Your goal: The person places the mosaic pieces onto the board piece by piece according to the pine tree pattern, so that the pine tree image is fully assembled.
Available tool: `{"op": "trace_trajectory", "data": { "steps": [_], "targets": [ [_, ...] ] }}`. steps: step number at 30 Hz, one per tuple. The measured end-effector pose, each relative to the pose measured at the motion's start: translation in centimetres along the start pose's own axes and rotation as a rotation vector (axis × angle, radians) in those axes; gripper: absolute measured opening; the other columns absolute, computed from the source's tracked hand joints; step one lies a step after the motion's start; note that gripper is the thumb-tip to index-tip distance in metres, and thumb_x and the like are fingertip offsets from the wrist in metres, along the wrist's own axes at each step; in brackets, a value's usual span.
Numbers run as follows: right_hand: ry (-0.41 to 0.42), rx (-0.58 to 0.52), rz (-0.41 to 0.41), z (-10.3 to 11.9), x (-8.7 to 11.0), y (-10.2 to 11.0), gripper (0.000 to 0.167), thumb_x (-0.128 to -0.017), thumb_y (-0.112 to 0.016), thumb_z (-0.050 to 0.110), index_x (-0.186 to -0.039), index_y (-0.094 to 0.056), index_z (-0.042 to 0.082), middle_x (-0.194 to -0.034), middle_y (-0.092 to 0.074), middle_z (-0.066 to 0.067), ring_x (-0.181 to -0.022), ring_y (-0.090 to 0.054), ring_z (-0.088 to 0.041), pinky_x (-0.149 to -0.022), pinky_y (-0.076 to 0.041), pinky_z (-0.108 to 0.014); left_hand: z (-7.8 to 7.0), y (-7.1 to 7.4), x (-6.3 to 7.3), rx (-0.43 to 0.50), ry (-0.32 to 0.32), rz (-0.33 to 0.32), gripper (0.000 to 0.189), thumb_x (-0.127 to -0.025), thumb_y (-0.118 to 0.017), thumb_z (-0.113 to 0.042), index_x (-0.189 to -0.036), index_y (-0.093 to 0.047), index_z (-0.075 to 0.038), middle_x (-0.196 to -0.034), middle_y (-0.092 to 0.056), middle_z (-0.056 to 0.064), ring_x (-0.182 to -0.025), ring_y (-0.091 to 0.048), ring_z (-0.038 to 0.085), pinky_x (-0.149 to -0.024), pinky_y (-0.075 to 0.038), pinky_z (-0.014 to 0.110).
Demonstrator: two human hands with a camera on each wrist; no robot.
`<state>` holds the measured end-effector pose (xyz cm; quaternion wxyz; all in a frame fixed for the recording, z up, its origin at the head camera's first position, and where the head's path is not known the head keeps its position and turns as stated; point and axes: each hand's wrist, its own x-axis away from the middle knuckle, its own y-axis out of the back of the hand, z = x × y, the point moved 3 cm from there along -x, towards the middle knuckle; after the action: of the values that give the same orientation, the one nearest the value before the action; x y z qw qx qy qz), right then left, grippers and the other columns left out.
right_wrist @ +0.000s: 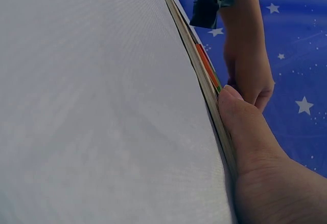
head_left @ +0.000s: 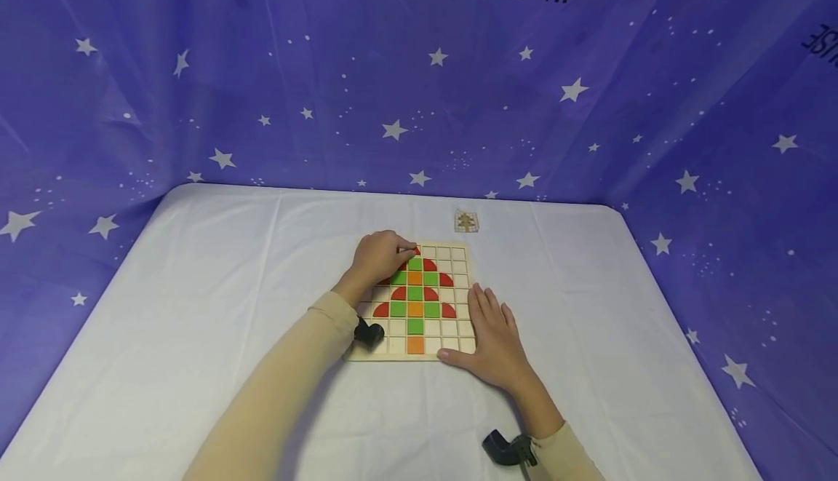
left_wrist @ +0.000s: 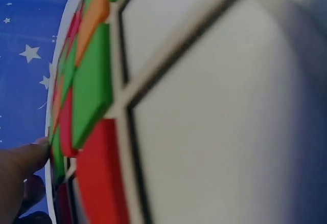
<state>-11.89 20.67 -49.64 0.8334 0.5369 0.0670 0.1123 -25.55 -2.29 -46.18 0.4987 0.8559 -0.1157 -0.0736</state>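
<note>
A wooden grid board (head_left: 398, 345) lies on the white table. Green and orange square tiles and red quarter-round tiles form a tree shape in its cells. At the board's far edge my left hand (head_left: 378, 257) pinches a red quarter-round tile (head_left: 417, 251) over the top middle cell, its thumb and forefinger close together. That hand covers part of the upper left cells. My right hand (head_left: 496, 339) rests along the near right corner, fingers straight on the right side and thumb on the near edge. In the right wrist view the thumb (right_wrist: 250, 132) touches the board's rim.
A small square card with a brown tree picture (head_left: 466, 221) lies beyond the board's far right corner. White cloth (head_left: 229, 306) covers the table. A purple curtain with stars (head_left: 340, 95) hangs behind it. Dark camera mounts (head_left: 504, 449) sit at both wrists.
</note>
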Motion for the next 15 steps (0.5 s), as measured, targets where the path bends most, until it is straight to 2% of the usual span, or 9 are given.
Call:
{"op": "trace_trajectory", "data": {
  "steps": [7,15],
  "targets": [
    [-0.001,0.002,0.004,0.06,-0.05,0.08,0.129,-0.068,-0.066,0.082,-0.160,-0.012,0.009,-0.168,-0.010,-0.008,-0.156,-0.007,-0.030,-0.121,-0.007,-0.058,-0.17,0.01,0.11,0.006,-0.018,-0.034,0.021,-0.095,-0.066,-0.032,-0.109,-0.078,-0.022,-0.109,-0.076,-0.001,-0.105,-0.069,0.023,-0.096,-0.050,0.044],
    [0.002,0.008,0.004,0.08,0.01,0.06,0.128,-0.069,-0.065,0.082,-0.160,-0.012,0.009,-0.168,-0.010,-0.007,-0.156,-0.007,-0.030,-0.121,-0.008,-0.058,-0.17,-0.10,0.25,0.040,-0.006,-0.044,0.020,-0.094,-0.068,-0.030,-0.107,-0.079,-0.020,-0.102,-0.075,0.001,-0.094,-0.068,0.022,-0.084,-0.052,0.039]
  ]
}}
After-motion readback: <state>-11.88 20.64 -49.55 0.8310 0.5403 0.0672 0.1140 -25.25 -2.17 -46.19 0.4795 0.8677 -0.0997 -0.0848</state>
